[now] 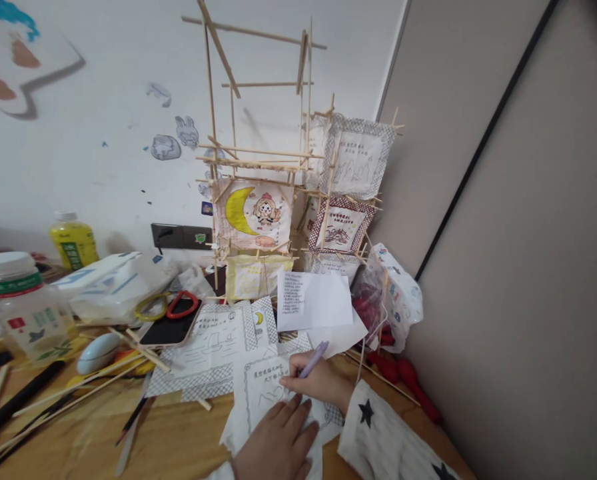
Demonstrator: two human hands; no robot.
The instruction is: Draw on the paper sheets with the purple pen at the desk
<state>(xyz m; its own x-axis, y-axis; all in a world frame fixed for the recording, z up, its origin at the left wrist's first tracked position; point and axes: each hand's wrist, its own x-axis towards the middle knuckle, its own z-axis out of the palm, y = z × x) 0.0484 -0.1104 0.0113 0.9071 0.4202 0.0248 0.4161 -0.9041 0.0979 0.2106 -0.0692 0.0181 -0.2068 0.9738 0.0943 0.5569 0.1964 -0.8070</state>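
My right hand [323,381] is closed round a light purple pen [313,360], its lower end over a sheet of paper [258,380] with handwritten characters, line drawing and a patterned border. The pen's tip is hidden by my fingers. Flat on the lower part of that sheet lies my left hand [277,440], fingers stretched out. Beside it on the left are more bordered drawings [213,347], one with sailing boats. A white sheet with lines of handwriting [316,303] leans behind my right hand.
A stick frame [261,157] hung with drawn panels rises against the wall. Left of the papers lie a phone [171,327], red-handled scissors [183,305], thin sticks [98,377] and a white mouse [98,353]. A jar [26,313] and yellow bottle [73,241] stand farther left; plastic bags [393,293] sit right.
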